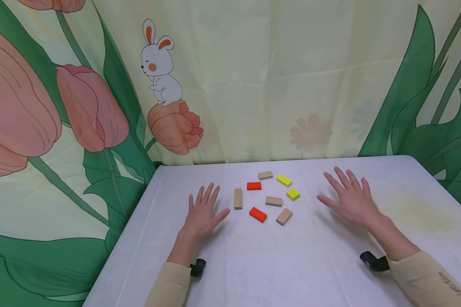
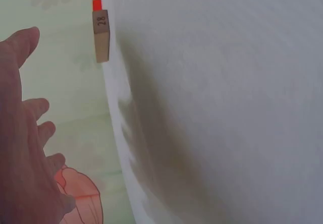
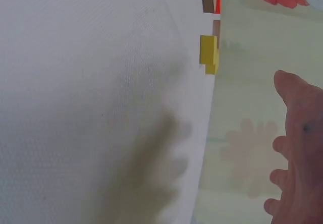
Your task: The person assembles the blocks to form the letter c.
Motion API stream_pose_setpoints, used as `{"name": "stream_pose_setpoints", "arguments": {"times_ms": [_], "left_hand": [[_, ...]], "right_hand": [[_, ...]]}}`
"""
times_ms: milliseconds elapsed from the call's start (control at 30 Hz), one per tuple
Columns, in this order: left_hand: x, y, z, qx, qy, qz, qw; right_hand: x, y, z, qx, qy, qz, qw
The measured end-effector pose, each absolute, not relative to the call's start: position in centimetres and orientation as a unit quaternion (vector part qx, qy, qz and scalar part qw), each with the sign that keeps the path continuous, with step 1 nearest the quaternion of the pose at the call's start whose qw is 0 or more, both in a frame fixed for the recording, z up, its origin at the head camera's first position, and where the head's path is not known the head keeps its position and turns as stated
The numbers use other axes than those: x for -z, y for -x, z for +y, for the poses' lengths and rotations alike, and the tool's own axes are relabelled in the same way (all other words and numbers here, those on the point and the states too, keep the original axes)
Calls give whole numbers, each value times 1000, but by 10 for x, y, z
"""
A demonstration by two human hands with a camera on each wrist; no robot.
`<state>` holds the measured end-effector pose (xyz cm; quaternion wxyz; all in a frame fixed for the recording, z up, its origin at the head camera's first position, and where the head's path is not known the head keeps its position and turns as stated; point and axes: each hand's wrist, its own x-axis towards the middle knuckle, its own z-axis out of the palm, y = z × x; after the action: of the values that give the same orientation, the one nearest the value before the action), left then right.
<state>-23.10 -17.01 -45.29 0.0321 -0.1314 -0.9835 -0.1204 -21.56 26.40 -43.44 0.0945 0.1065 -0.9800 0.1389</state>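
Several small wooden blocks lie loosely scattered on the white-covered table. Two are red, a flat one [image 1: 254, 186] and a slanted one [image 1: 258, 215]. Two are yellow, one [image 1: 284, 180] behind the other [image 1: 293, 194]. The plain ones include an upright-lying block [image 1: 237, 199], numbered 28 on its end in the left wrist view, and others at the back [image 1: 265, 175], middle [image 1: 274, 201] and front [image 1: 284, 216]. My left hand [image 1: 203, 213] hovers left of them, fingers spread, touching none. To their right my right hand [image 1: 349, 198] hovers likewise, holding nothing.
A white cloth [image 1: 276, 264] covers the table. Behind it hangs a curtain [image 1: 238, 85] printed with tulips and a rabbit. Each wrist carries a small black camera, the left one [image 1: 198, 267] and the right one [image 1: 374, 261].
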Motion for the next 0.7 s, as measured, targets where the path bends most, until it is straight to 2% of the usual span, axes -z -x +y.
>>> {"name": "stream_pose_setpoints", "arguments": {"times_ms": [700], "left_hand": [[451,246,-142,172,133,-974,61]], "right_hand": [[432,237,228,-157,-127,-976,86]]}}
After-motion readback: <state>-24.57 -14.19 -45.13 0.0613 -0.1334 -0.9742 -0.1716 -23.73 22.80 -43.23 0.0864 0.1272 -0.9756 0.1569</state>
